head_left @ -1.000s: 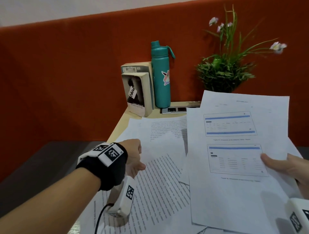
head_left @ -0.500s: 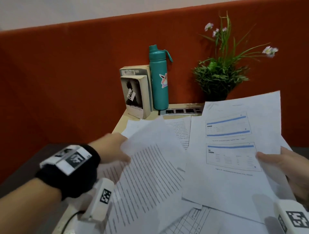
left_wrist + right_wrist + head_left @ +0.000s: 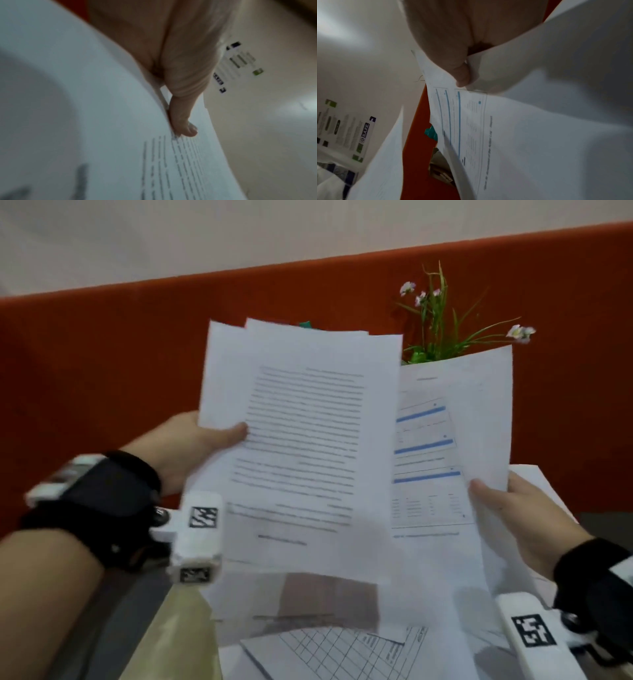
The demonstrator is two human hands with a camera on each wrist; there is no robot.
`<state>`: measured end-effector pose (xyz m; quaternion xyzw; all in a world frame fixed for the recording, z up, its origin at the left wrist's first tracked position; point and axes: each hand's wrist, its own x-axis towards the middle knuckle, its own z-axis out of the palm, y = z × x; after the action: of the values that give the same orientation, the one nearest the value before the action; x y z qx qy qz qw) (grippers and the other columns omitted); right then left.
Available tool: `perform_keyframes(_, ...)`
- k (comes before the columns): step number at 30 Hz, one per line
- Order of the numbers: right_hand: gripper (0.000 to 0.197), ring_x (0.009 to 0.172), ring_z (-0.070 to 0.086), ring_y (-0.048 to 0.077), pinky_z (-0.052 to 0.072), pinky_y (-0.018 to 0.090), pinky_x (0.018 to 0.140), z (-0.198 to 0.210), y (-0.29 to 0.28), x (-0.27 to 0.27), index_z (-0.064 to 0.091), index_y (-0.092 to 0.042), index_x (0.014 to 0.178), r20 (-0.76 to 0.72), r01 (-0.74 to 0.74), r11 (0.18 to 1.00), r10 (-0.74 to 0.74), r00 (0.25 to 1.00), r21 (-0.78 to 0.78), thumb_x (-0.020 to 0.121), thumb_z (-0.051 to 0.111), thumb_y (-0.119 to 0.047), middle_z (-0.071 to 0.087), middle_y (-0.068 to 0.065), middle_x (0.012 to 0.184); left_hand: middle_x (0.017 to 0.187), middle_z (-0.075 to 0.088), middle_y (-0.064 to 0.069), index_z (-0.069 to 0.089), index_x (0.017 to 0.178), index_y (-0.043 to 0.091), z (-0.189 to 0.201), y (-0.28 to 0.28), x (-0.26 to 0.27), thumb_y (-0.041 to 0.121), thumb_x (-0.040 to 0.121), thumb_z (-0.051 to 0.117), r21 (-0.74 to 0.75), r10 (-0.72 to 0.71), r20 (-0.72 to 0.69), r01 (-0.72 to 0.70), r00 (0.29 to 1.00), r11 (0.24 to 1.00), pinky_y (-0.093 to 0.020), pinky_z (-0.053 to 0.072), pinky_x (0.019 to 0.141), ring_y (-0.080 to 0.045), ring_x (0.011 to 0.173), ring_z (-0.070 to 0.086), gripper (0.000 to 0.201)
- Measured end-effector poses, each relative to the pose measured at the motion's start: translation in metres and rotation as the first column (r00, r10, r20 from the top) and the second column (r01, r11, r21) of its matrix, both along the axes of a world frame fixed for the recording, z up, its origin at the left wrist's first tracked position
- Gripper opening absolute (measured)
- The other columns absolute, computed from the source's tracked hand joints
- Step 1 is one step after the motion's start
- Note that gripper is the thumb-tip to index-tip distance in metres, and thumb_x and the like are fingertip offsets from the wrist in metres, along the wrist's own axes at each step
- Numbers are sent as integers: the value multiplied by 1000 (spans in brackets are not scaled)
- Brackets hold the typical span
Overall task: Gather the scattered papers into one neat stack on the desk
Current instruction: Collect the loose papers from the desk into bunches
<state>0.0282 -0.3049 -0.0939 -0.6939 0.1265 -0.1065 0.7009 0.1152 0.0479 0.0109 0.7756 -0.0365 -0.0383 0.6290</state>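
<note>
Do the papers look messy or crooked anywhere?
Yes. The left hand holds white text pages overlapping the blue-barred table sheet in the right hand, edges fanned, not lined up. A gridded form lies skewed on the desk below.

Obstacles: raised text sheets (image 3: 301, 440) and table sheet (image 3: 442, 460) screen the rear bench | plant (image 3: 435, 337) behind, right | loose papers (image 3: 329, 648) cover near bench | Free room: bare bench strip (image 3: 185, 628), left edge

The pale table (image 3: 185, 631) carries loose papers (image 3: 342, 655), among them a sheet printed with a grid.
</note>
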Motion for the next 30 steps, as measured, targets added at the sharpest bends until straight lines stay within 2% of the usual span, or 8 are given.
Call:
perform_keyframes(7, 23, 102, 68, 20, 51, 40, 92, 1, 19, -4, 60, -31, 115, -49, -88, 985, 97, 994, 150, 102, 41, -28, 74, -5, 110, 131, 63, -12, 59, 127, 9, -87, -77, 0, 16, 98, 52, -142, -93, -250, 58, 964, 988, -49, 43, 104, -32, 116, 62, 30)
perform_keyframes(10, 40, 94, 73, 25, 55, 44, 85, 2, 20, -8, 66, -32, 117, -96, -44, 990, 57, 994, 133, 94, 43, -53, 79, -2, 101, 129, 64, -14, 53, 133, 3, -95, -100, -10, 11, 95, 56, -194, -112, -245, 64, 963, 979, -47, 45, 103, -32, 115, 63, 38)
perform_keyframes(14, 35, 92, 70, 14, 51, 34, 75, 8, 17, -15, 63, -47, 103, -107, -135, 979, 153, 982, 155, 77, 52, -67, 78, -16, 94, 107, 68, -9, 55, 103, 10, -94, -116, -30, -2, 90, 60, -170, -5, -204, -31, 979, 985, -35, 55, 84, -26, 99, 66, 19)
perform_keyframes(17, 95, 95, 75, 28, 53, 45, 86, -1, 11, -16, 64, -31, 118, -165, -253, 966, 258, 952, 50, 31, 91, -58, 78, -3, 106, 91, 64, -1, 51, 92, 16, -93, -116, -35, 8, 91, 61, -77, 19, -188, -34, 982, 996, -15, 53, 56, -11, 78, 62, 13)
perform_keyframes(19, 111, 98, 73, 31, 51, 49, 93, -9, 7, -14, 65, -25, 117, -198, -219, 976, 217, 956, 13, 13, 93, -52, 78, 1, 107, 94, 66, -11, 54, 93, 10, -89, -106, -27, 30, 91, 60, 137, 63, -188, -37, 980, 990, -20, 57, 61, -21, 76, 62, 21)
perform_keyframes(23, 69, 107, 68, 35, 42, 55, 104, -13, 7, -17, 61, -21, 127, -239, -191, 979, 204, 949, 77, 62, 83, -24, 77, 3, 109, 148, 41, -26, 37, 142, -4, -93, -69, -4, 66, 82, 48, 736, 227, -272, 49, 935, 675, -46, 37, 109, -42, 132, 43, 93)
perform_keyframes(25, 83, 103, 71, 34, 44, 54, 101, -22, 4, -15, 63, -23, 123, -246, -189, 979, 201, 948, 70, 45, 91, -33, 78, 3, 108, 151, 39, -18, 36, 144, 3, -101, -54, -4, 70, 79, 49, 845, 223, -268, 117, 937, 522, -44, 35, 111, -36, 138, 36, 94)
perform_keyframes(30, 67, 100, 70, 39, 48, 55, 94, -26, 4, -10, 61, -16, 126, -284, -171, 984, 180, 942, 58, 61, 74, -16, 78, 9, 106, 150, 40, -16, 28, 148, 0, -108, -61, -8, 47, 81, 66, 803, 189, -343, 182, 920, 568, -40, 39, 109, -32, 135, 43, 89)
